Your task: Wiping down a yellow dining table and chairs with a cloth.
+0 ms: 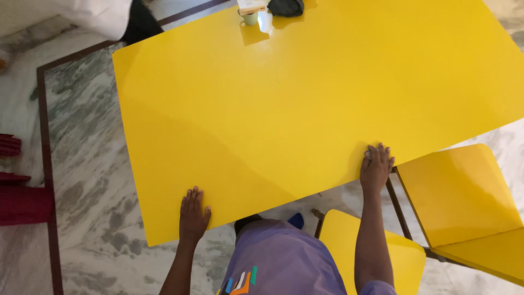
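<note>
A large yellow table (305, 93) fills most of the head view, seen from above and slanted. My left hand (193, 215) rests palm down on its near edge toward the left corner, fingers together and flat. My right hand (375, 166) lies flat on the near edge further right, a ring on one finger. Neither hand holds anything. My purple shirt (275, 259) shows at the bottom between my arms.
A yellow chair (464, 202) stands at the right, a second yellow seat (371, 254) under my right arm. A small cup (250, 16) and a dark object (285, 6) sit at the table's far edge. Marble floor with a dark border strip lies at the left, with red cloth (16, 191).
</note>
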